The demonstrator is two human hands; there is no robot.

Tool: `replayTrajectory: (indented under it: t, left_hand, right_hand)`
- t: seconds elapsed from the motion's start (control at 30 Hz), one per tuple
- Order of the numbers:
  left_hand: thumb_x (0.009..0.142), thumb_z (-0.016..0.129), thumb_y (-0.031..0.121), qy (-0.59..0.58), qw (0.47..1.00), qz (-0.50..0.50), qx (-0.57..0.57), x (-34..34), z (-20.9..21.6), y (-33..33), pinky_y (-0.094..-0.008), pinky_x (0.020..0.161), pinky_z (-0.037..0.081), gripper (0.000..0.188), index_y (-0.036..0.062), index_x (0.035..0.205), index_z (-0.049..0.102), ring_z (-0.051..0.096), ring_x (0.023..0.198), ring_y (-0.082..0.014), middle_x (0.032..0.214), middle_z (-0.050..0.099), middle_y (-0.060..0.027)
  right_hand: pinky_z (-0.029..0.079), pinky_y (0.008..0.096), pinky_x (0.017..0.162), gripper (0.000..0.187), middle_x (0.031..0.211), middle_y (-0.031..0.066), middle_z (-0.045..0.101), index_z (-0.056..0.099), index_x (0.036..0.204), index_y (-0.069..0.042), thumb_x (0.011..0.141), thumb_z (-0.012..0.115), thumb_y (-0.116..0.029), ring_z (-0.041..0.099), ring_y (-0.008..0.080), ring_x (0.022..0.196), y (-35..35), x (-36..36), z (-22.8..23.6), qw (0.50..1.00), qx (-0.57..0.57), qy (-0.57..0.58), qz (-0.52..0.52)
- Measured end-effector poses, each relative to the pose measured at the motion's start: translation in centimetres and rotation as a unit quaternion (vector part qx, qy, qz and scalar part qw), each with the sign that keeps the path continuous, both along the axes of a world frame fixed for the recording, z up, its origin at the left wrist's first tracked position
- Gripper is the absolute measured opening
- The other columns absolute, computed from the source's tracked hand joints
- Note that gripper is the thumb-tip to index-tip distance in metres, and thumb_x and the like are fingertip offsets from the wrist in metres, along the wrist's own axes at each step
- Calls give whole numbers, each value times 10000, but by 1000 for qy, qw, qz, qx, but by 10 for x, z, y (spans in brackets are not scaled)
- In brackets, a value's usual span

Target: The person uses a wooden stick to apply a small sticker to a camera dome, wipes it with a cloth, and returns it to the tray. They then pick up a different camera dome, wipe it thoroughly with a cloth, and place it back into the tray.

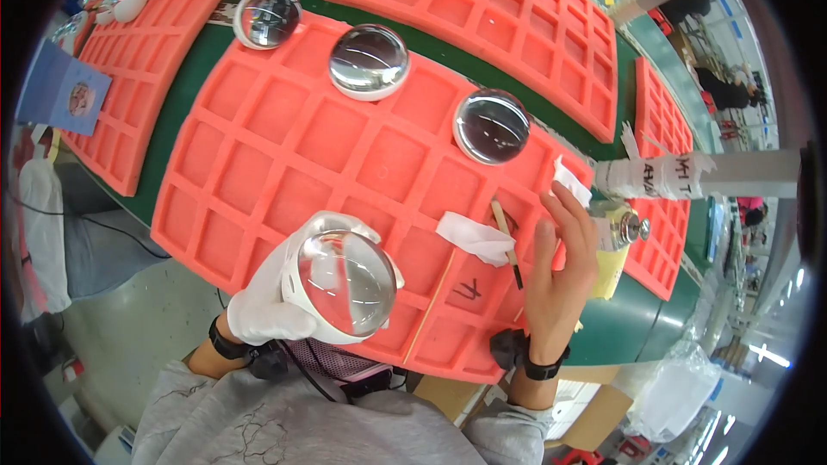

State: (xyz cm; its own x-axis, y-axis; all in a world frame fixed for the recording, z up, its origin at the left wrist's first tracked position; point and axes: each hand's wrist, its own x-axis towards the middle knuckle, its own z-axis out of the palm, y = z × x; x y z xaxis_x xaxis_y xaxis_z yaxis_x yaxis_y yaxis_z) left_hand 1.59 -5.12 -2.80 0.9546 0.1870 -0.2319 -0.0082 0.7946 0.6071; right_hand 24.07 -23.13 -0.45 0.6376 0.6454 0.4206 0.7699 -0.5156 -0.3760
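Observation:
My left hand (258,314), in a white glove, is closed around a clear glass ball (347,282) with a white base, held above the front of a red foam tray (284,174). Bare and with the thumb apart, my right hand (564,267) stretches its fingers over the tray's right side. Its fingertips reach a crumpled white tissue (572,182); whether they touch it I cannot tell. Between my hands lie another white tissue (476,238), a thin brush-like stick (506,241) and a thin wooden stick (429,310).
Three more clear balls, a left one (268,17), a middle one (369,62) and a right one (492,126), sit along the tray's far side. A metal-topped pump bottle (627,230) stands beside a yellow pad (610,271). A wrapped post (663,176) rises right. More foam trays (482,13) lie beyond.

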Motion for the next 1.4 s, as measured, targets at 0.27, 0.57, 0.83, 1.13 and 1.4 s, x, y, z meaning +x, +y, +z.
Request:
replayTrajectory:
  t: [0.27, 0.57, 0.83, 1.13, 1.4]
  left_hand:
    - [657, 864, 241, 64, 997, 6, 33, -2, -17, -9, -348, 1036, 448, 855, 14, 1352, 422, 586, 1179, -193, 1259, 594, -142]
    - [652, 832, 145, 86, 987, -57, 126, 0, -15, -8, -313, 1005, 434, 801, 47, 1343, 438, 520, 1141, -127, 1190, 549, -61]
    - [683, 830, 142, 63, 984, -82, 143, -3, -19, -5, -305, 940, 454, 769, 68, 1344, 445, 530, 1079, -112, 1182, 524, -49]
    - [680, 847, 149, 56, 981, -76, 169, -4, -21, -4, -311, 942, 453, 775, 62, 1344, 457, 534, 1083, -128, 1204, 514, -56]
    - [660, 862, 150, 57, 988, -75, 124, -3, -20, -3, -349, 1008, 431, 775, 41, 1324, 477, 524, 1159, -165, 1242, 512, -62]
  right_hand:
    - [521, 390, 873, 187, 1131, 132, 684, 694, 1008, 0, 824, 725, 17, 648, 315, 993, -18, -16, 20, 970, -91, 122, 191]
    - [518, 385, 844, 221, 1122, 112, 683, 699, 990, -5, 779, 753, 34, 640, 319, 990, -16, 19, 20, 972, -141, 130, 136]
    - [510, 365, 812, 122, 1031, 126, 695, 659, 923, 19, 815, 715, 18, 652, 269, 912, -11, 19, 18, 966, -87, 145, 197]
    - [440, 303, 575, 170, 798, 97, 655, 573, 851, 0, 986, 602, -99, 570, 129, 637, -39, 29, 60, 850, -57, 521, 50]
    - [422, 289, 514, 160, 736, 93, 603, 591, 902, 7, 982, 628, -127, 534, 140, 541, -67, 33, 29, 928, -240, 273, -79]
